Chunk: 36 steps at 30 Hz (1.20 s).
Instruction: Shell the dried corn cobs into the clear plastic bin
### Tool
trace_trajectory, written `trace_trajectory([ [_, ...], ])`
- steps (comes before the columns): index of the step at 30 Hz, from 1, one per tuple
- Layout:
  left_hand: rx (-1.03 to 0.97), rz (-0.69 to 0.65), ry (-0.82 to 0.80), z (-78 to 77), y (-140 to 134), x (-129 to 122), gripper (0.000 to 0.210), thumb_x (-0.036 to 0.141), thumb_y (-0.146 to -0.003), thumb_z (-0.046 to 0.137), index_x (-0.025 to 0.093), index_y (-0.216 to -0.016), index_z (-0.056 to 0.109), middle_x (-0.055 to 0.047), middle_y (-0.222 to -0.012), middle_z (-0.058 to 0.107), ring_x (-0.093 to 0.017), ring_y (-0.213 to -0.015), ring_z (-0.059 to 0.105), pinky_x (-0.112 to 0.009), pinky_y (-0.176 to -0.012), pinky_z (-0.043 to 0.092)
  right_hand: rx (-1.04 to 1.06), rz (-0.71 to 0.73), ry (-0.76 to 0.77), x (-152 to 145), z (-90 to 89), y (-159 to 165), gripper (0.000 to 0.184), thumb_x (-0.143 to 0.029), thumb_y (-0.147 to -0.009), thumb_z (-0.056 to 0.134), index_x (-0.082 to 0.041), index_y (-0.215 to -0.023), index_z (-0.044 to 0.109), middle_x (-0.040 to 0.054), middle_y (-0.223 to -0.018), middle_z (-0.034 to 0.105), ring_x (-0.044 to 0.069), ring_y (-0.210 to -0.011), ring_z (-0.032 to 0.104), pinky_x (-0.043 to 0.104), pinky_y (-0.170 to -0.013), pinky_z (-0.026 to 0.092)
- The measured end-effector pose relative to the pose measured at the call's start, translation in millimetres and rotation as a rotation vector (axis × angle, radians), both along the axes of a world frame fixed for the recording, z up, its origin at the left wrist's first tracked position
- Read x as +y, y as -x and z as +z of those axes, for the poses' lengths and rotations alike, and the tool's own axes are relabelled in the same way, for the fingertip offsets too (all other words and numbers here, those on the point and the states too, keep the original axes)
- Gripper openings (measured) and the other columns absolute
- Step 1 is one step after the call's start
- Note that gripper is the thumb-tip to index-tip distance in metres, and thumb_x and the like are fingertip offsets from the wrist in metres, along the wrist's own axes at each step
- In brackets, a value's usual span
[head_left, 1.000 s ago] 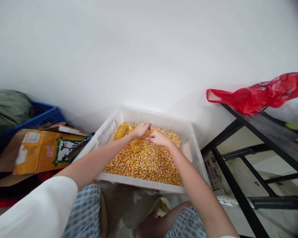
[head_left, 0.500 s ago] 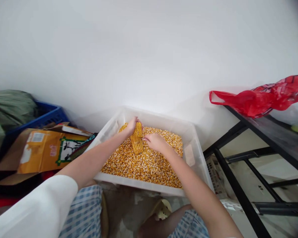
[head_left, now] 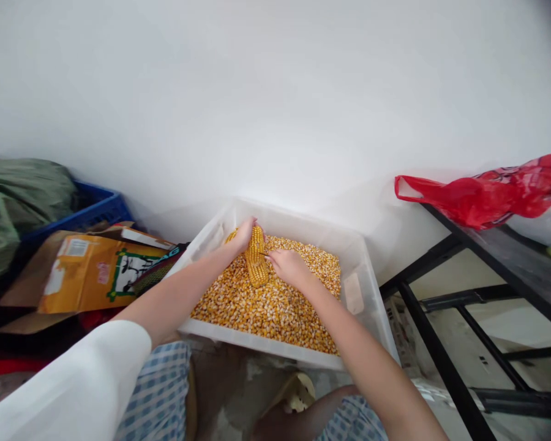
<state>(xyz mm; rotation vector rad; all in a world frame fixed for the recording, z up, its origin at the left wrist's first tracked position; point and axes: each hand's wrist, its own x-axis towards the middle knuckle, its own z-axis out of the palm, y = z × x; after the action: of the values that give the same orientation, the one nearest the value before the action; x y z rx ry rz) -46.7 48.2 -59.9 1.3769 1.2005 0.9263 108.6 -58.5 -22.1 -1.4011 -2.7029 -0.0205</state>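
A yellow corn cob is gripped near its far end by my left hand, over a bed of loose corn kernels. Another cob lies on the kernels just below the held one, and part of a further cob shows behind my left wrist. My right hand is closed around a thin, dark, pointed tool, whose tip meets the right side of the held cob. The tool's handle is hidden in my fingers. All this is inside a translucent white plastic bin.
At left are an orange cardboard box, a blue crate and a green bag. A black metal frame stands close on the right, with a red plastic bag on top. A white wall rises behind the bin.
The view has shifted slightly, so the bin and bag sit a little further right and lower. Both hands keep their hold, with the tool still against the cob.
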Motion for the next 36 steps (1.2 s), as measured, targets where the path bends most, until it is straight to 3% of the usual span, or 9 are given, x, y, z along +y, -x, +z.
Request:
trace_trajectory([
  [3,-0.193,0.002,0.146,1.2,-1,-1,0.059,0.051,-0.078,0.013,0.017,-0.086,0.060,-0.011,-0.062,0.064,-0.023,-0.060,0.059,-0.036,-0.059,0.044,-0.010,0.004,-0.015,0,0.2,1,0.031,-0.027,-0.093,0.029,-0.015,-0.101,0.057,0.0084,-0.096,0.061,0.016,-0.089,0.056,0.026,-0.081,0.038],
  [6,-0.234,0.012,0.170,1.3,-1,-1,0.057,0.052,-0.077,0.016,0.017,-0.090,0.059,-0.011,-0.063,0.064,-0.023,-0.059,0.058,-0.035,-0.057,0.044,-0.034,0.012,-0.036,0,-0.1,2,0.031,-0.026,-0.093,0.029,-0.015,-0.101,0.056,0.0083,-0.095,0.061,0.016,-0.088,0.056,0.026,-0.081,0.039],
  [17,-0.177,0.087,0.142,7.7,-9,-8,0.060,0.052,-0.078,0.017,0.014,-0.092,0.060,-0.009,-0.057,0.061,-0.020,-0.050,0.054,-0.033,-0.054,0.043,-0.258,-0.003,-0.114,-11,-2.9,21,0.024,-0.005,-0.083,0.038,-0.007,-0.099,0.056,0.0161,-0.090,0.060,0.021,-0.081,0.058,0.030,-0.070,0.046],
  [23,-0.108,0.106,0.039,0.6,-15,-2,0.053,0.049,-0.077,0.022,0.013,-0.086,0.061,-0.008,-0.052,0.060,-0.020,-0.050,0.055,-0.032,-0.055,0.043,-0.267,-0.028,-0.127,-19,-7.9,35,0.023,-0.002,-0.080,0.039,-0.005,-0.089,0.060,0.0169,-0.082,0.062,0.022,-0.075,0.060,0.030,-0.061,0.047],
  [36,-0.149,0.024,0.070,-3.6,-6,1,0.058,0.046,-0.080,0.014,0.014,-0.085,0.062,-0.008,-0.053,0.061,-0.018,-0.050,0.055,-0.031,-0.055,0.043,-0.226,-0.055,-0.106,-14,-2.4,25,0.023,-0.006,-0.082,0.040,-0.009,-0.095,0.058,0.0143,-0.089,0.062,0.021,-0.080,0.059,0.028,-0.069,0.046],
])
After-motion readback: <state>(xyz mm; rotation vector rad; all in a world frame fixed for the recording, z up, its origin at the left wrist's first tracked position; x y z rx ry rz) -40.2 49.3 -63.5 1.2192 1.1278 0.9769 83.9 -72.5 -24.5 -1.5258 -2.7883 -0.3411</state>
